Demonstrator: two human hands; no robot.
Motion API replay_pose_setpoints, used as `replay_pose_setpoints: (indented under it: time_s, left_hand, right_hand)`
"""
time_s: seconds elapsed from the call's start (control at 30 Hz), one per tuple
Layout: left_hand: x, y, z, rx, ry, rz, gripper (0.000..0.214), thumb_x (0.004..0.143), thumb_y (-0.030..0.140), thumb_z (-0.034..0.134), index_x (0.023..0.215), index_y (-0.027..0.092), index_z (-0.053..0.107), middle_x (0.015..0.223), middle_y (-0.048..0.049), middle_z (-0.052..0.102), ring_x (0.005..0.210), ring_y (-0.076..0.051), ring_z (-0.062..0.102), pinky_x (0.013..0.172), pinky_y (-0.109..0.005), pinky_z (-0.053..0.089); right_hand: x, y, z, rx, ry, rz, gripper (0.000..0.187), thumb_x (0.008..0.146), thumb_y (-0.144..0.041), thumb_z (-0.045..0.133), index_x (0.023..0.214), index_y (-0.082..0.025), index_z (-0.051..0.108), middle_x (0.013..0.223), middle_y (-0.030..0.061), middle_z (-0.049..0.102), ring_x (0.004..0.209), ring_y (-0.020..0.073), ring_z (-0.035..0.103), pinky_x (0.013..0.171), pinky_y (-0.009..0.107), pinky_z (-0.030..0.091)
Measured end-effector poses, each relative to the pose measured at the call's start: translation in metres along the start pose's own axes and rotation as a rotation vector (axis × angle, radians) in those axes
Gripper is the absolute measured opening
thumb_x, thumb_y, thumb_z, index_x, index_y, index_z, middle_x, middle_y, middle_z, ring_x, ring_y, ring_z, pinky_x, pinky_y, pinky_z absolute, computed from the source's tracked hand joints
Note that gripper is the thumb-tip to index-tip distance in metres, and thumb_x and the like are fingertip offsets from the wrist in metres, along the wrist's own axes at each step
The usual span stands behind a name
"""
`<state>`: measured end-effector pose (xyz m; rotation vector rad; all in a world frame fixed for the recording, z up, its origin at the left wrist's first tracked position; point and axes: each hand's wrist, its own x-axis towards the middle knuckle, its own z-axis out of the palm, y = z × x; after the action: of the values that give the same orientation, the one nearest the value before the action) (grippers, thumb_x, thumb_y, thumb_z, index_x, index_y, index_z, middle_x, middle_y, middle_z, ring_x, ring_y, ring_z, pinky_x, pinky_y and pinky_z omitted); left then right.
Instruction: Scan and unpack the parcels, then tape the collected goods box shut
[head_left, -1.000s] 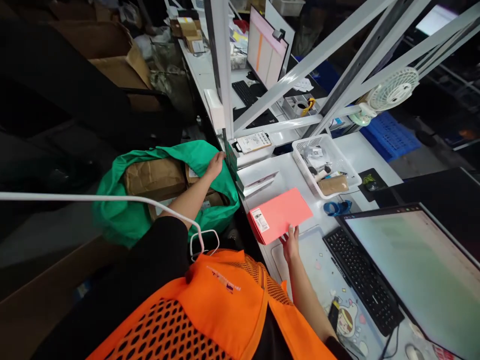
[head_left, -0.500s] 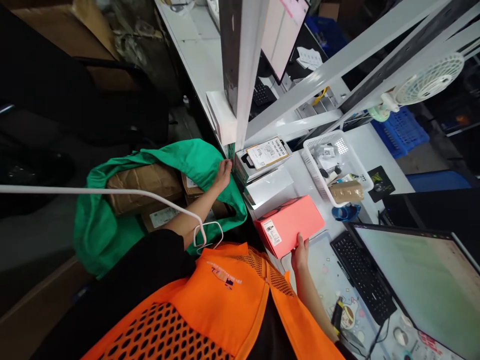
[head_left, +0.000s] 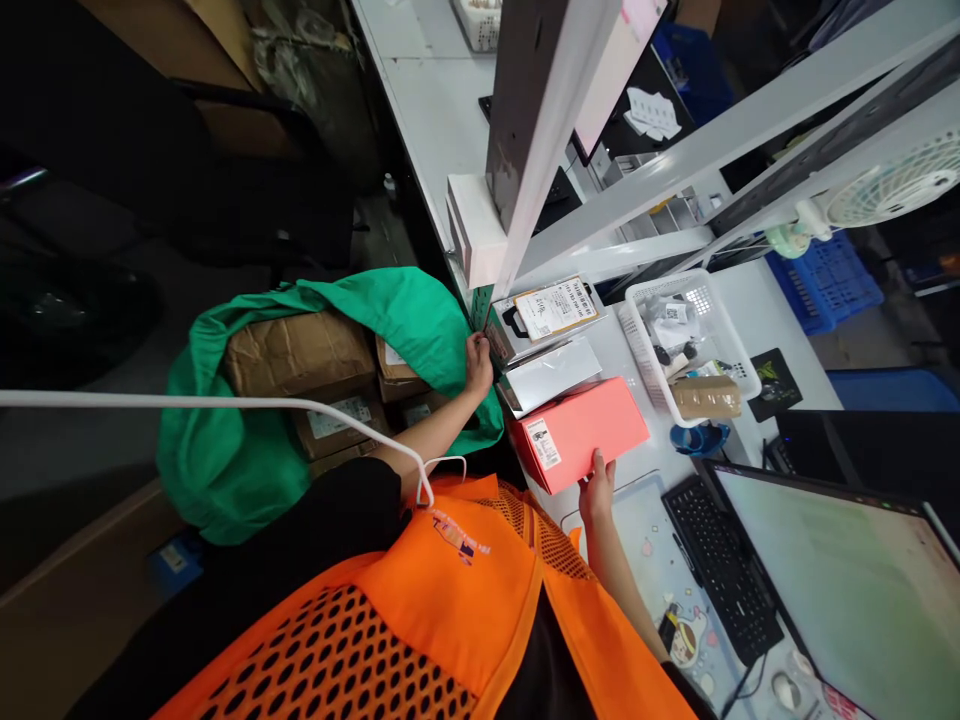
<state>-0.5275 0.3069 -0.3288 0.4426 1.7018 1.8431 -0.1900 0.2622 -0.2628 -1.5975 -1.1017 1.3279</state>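
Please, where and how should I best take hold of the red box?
Probably by the long side facing the keyboard, coming from that side, where the right hand already is. The white box lies close along the opposite side of the red box, leaving fingers little room, while the keyboard lies farther off.

Can read no words for certain; can see only small print on the white label (head_left: 542, 443) of the coral box (head_left: 596, 425), the paper slip (head_left: 553, 309) on the grey box (head_left: 504, 342), and the orange vest (head_left: 450, 592).
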Motion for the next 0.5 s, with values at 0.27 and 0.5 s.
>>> replay_pose_setpoints:
  time_s: [0.27, 0.5]
  left_hand:
    - [-0.001, -0.002, -0.003, 0.031, 0.028, 0.05, 0.049, 0.111, 0.059, 0.038, 0.139, 0.024, 0.058, 0.148, -0.0131, 0.058, 0.144, -0.026, 0.053, 0.124, -0.041, 0.04]
    - [-0.007, -0.01, -0.019, 0.061, -0.097, 0.0, 0.054, 0.11, 0.065, 0.035, 0.103, 0.022, 0.068, 0.116, -0.0134, 0.073, 0.12, -0.031, 0.068, 0.11, -0.05, 0.054]
  right_hand:
    - [0.007, 0.002, -0.003, -0.015, -0.001, -0.009, 0.08, 0.09, -0.07, 0.066, 0.159, -0.036, 0.043, 0.169, 0.0083, 0.049, 0.147, 0.0266, 0.056, 0.105, 0.043, 0.059]
    - [0.031, -0.006, -0.026, 0.012, 0.017, -0.024, 0.074, 0.09, -0.066, 0.069, 0.153, -0.03, 0.055, 0.159, 0.0078, 0.06, 0.137, 0.0272, 0.064, 0.106, 0.043, 0.061]
